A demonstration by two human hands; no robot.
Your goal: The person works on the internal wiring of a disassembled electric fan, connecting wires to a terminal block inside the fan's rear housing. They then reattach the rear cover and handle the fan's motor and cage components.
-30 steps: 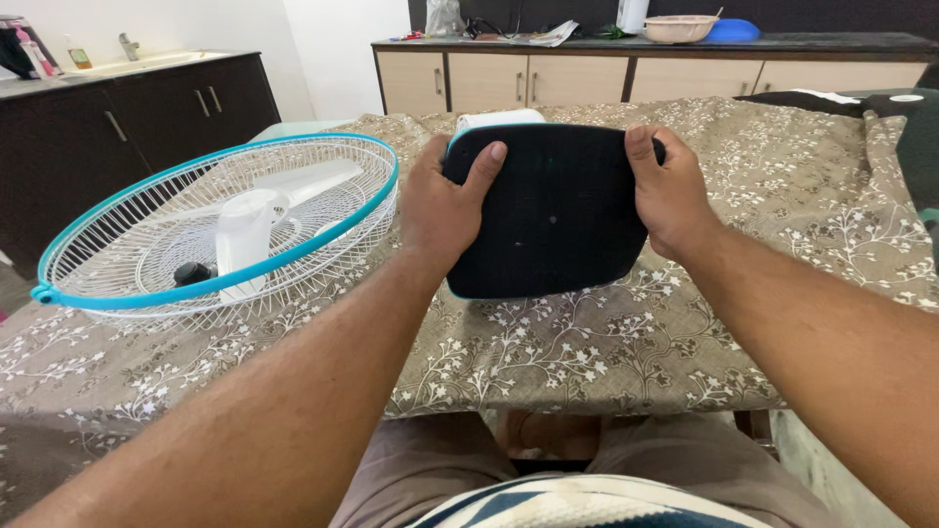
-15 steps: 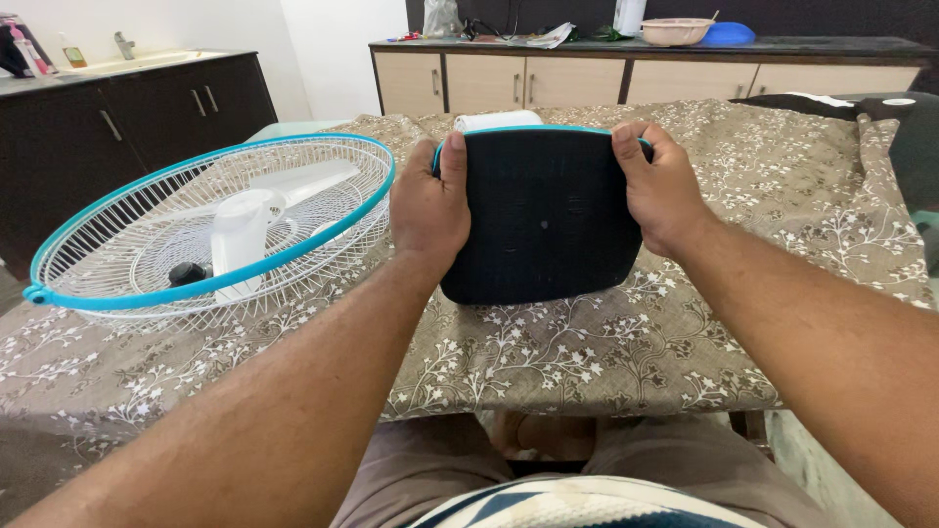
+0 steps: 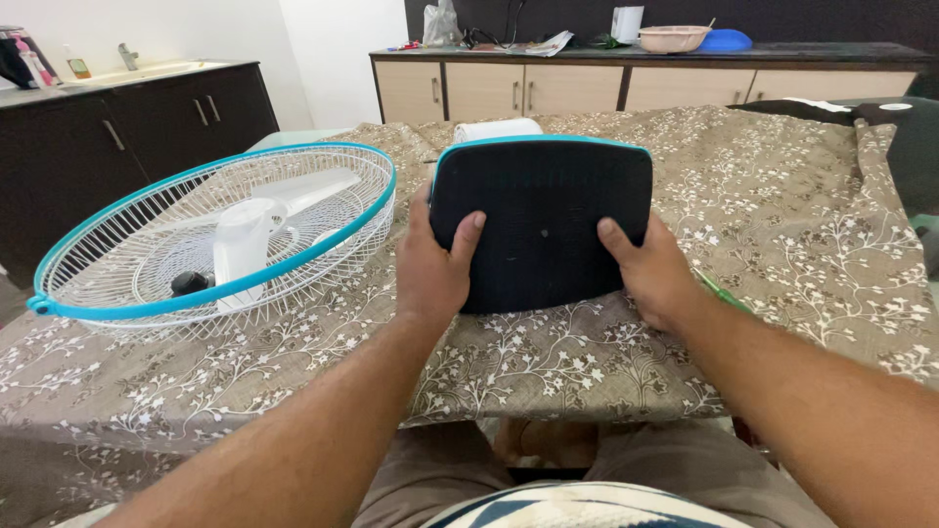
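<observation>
A person seated at a table covered by a brown floral cloth (image 3: 802, 235) holds one fan base (image 3: 541, 223), a rounded rectangular piece with a teal rim, tipped up on its lower edge so its dark ribbed underside faces the camera, apparently so the underside can be looked at. The left hand (image 3: 435, 269) grasps the base's lower left corner, thumb laid across the dark face; the right hand (image 3: 653, 269) grips the lower right corner the same way, so the two hands together keep it upright on the cloth. A white cylindrical stem (image 3: 499, 128) shows just behind the base's top edge. To the left, one fan head (image 3: 220, 240) lies flat on the cloth: a white wire grille with a teal ring, white blades inside. A thin green tool (image 3: 722, 290) lies just beside the right wrist. Two cabinets stand behind: a beige counter (image 3: 587, 86) and a dark sink unit (image 3: 127, 108).
</observation>
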